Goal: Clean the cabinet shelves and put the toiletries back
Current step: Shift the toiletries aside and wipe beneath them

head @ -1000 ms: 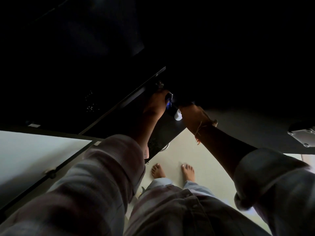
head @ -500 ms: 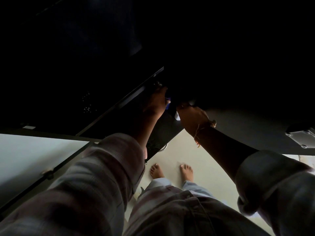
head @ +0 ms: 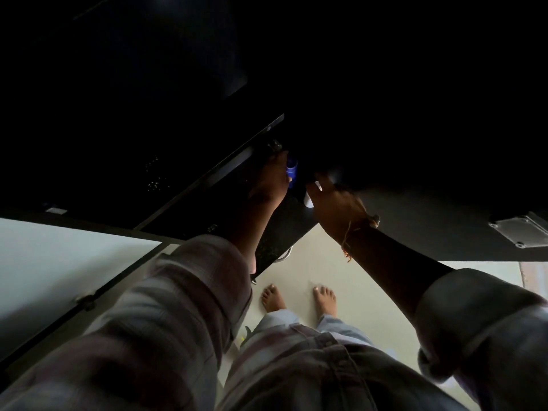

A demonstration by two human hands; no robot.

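My left grip [head: 269, 182] is clasping a small blue plastic cylinder [head: 292, 171] at the mouth of the dark cabinet [head: 430, 221]. My right grip [head: 338, 203] is curling round a small white plastic piece [head: 307, 200] beside it. Reaching blind into shadow, I am risking fumbling either.

Both arms reached up and forward, sleeves [head: 201, 277] pushed back along the forearms. The left hand [head: 271, 180] curled its fingers round a small blue container [head: 291, 170]. The right hand [head: 335, 203], a thread [head: 346, 234] tied at its wrist, was raised just beside it, its fingers lost in shadow and its grip unclear. Bare feet [head: 272, 298] stood below.
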